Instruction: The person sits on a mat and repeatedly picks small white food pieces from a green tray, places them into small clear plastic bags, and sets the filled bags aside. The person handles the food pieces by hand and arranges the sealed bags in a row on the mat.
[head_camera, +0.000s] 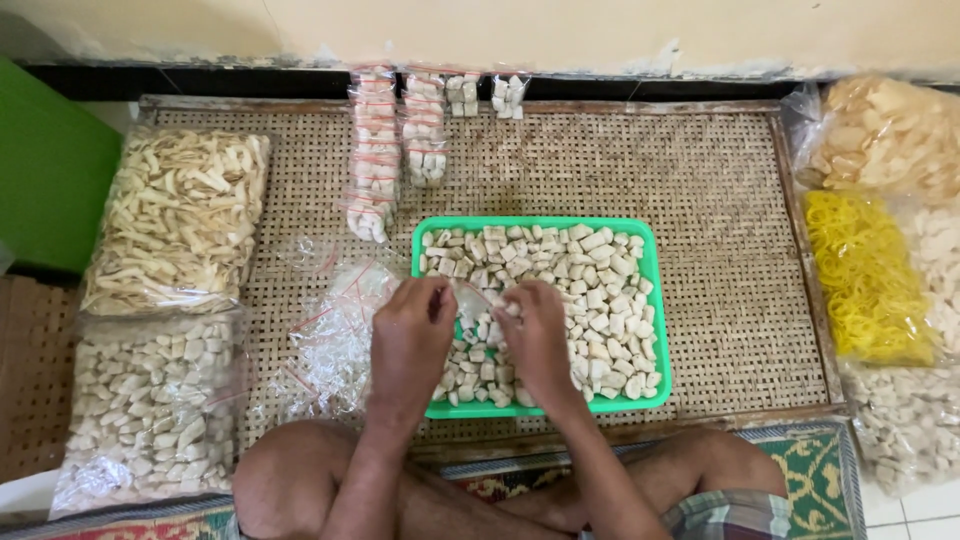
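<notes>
My left hand (412, 335) pinches a small clear bag (470, 298) open over the green tray (655, 300). My right hand (535, 335) holds white pieces (600, 310) just beside the bag's mouth, on its right.

On the woven mat (700, 180) sit one green tray (655, 300) of pale crackers, one loose heap of empty clear bags (335, 340) near its front edge, and four rows of small filled packets (400, 140) at its back edge, with two large cracker bags (175, 220) lying past its left edge and one bag of yellow rubber bands (865, 275) past its right.
</notes>
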